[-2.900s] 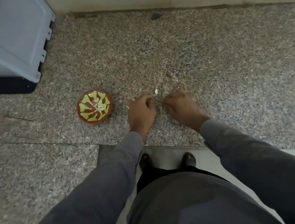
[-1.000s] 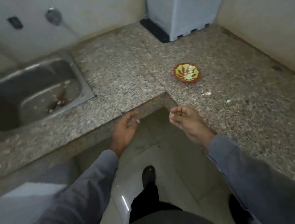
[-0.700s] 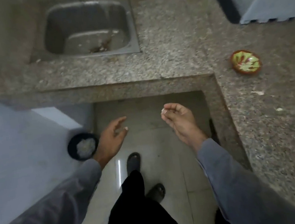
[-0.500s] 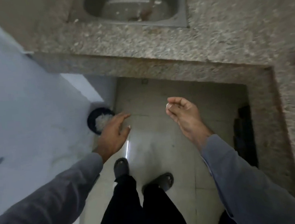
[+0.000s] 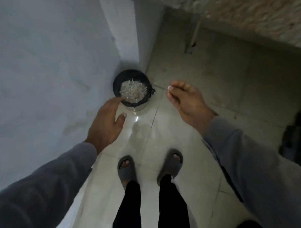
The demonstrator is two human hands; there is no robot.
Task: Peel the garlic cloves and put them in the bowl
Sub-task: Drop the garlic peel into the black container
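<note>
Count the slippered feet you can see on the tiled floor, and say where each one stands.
2. The left foot stands below the left hand; the right foot is beside it, nearer the right sleeve. None seems hidden.

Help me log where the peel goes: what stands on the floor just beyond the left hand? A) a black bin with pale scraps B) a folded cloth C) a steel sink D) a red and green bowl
A: a black bin holding pale scraps stands on the floor in the corner, just past the left hand.
</note>
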